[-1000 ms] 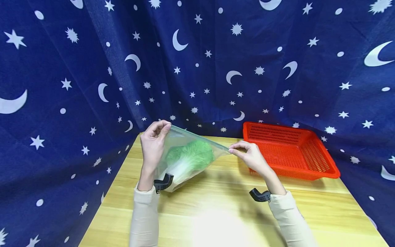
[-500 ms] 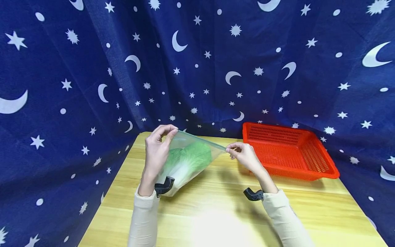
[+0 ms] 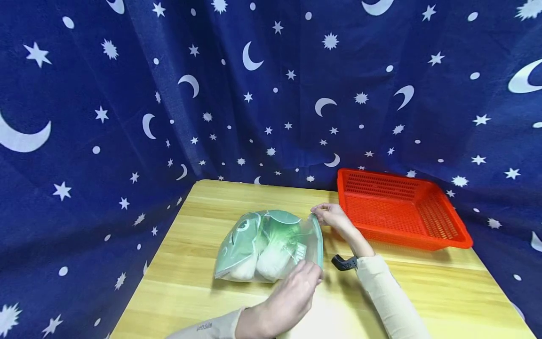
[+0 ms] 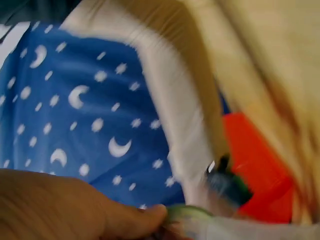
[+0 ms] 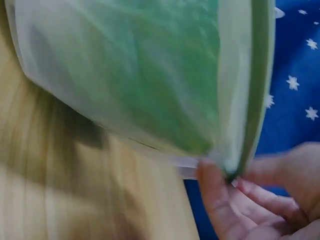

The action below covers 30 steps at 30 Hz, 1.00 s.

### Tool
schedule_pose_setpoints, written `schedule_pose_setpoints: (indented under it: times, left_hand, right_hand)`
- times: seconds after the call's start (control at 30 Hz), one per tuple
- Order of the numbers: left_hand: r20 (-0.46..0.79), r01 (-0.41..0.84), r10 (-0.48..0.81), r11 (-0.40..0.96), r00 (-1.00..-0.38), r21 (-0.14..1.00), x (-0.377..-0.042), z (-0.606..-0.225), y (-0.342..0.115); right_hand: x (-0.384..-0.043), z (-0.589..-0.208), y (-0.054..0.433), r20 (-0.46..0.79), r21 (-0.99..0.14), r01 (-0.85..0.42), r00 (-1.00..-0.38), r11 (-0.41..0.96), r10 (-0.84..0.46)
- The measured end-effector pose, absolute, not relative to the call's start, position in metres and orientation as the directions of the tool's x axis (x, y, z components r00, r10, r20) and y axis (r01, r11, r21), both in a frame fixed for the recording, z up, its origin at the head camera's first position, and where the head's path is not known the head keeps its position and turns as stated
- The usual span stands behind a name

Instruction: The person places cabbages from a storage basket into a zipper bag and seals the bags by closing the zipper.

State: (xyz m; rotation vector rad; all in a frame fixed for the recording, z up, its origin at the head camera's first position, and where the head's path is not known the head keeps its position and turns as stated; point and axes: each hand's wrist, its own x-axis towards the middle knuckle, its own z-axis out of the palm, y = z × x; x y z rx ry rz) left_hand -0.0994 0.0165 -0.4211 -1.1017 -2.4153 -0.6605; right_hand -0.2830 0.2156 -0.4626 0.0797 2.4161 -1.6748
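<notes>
A translucent zip bag (image 3: 238,238) with a printed green pattern lies on its side on the wooden table. Leafy cabbage (image 3: 273,256) with white stems shows through its film. My right hand (image 3: 332,217) pinches the far corner of the bag's green zip edge (image 3: 318,242); in the right wrist view thumb and fingers close on that corner. At the near end of the same edge is my left hand (image 3: 289,297), its fingers curled and partly blurred. In the left wrist view the thumb of the left hand (image 4: 85,207) presses the green edge at the bottom.
A red perforated plastic basket (image 3: 398,212) stands at the back right of the wooden table (image 3: 182,245), just beyond my right hand. A blue curtain (image 3: 288,94) with moons and stars hangs behind and along the left side.
My left hand has come from the upper left down to the near right. The bag has turned and lowered, its zip edge now at the right. My right hand keeps its corner.
</notes>
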Motion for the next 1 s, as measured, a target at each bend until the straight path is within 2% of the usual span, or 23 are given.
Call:
schedule_pose_setpoints:
  times: [0.07,0.17,0.3,0.43,0.53,0.6,0.7,0.83,0.93,1.0]
  left_hand:
    - [0.524,0.752,0.627,0.657,-0.576,0.041,-0.09,-0.44,0.031]
    - [0.532,0.641,0.618,0.748,-0.579,-0.171,-0.088,-0.461,0.043]
    - [0.538,0.512,0.579,0.81,-0.613,-0.287,-0.102,-0.479,0.045]
    - [0.506,0.456,0.532,0.845,-0.679,-0.278,-0.124,-0.486,0.042]
    - [0.492,0.471,0.507,0.858,-0.708,-0.206,-0.139,-0.49,0.042]
    - [0.488,0.509,0.501,0.851,-0.714,-0.13,-0.146,-0.492,0.041]
    - [0.479,0.58,0.511,0.815,-0.713,-0.006,-0.152,-0.494,0.041]
    - [0.45,0.648,0.531,0.746,-0.718,0.153,-0.155,-0.49,0.038]
    - [0.385,0.658,0.536,0.649,-0.751,0.381,-0.16,-0.48,0.033]
    - [0.316,0.615,0.539,0.575,-0.781,0.54,-0.165,-0.469,0.026]
  right_hand:
    - [-0.286,-0.467,0.212,-0.188,-0.915,0.157,-0.981,0.371,-0.047]
    - [-0.292,-0.472,0.206,-0.145,-0.922,0.143,-0.989,0.36,0.022]
    - [-0.302,-0.48,0.201,-0.133,-0.942,0.169,-0.981,0.291,0.141]
    - [-0.309,-0.494,0.203,-0.092,-0.939,0.184,-0.949,0.29,0.302]
    - [-0.315,-0.507,0.209,-0.046,-0.931,0.187,-0.912,0.313,0.408]
    - [-0.317,-0.514,0.213,-0.046,-0.931,0.193,-0.904,0.309,0.424]
    - [-0.317,-0.522,0.218,-0.085,-0.936,0.193,-0.935,0.295,0.344]
    - [-0.306,-0.518,0.223,-0.169,-0.932,0.213,-0.971,0.294,0.168]
    - [-0.288,-0.503,0.224,-0.186,-0.892,0.189,-0.981,0.411,0.049]
    - [-0.273,-0.489,0.224,-0.165,-0.841,0.127,-0.986,0.526,-0.025]
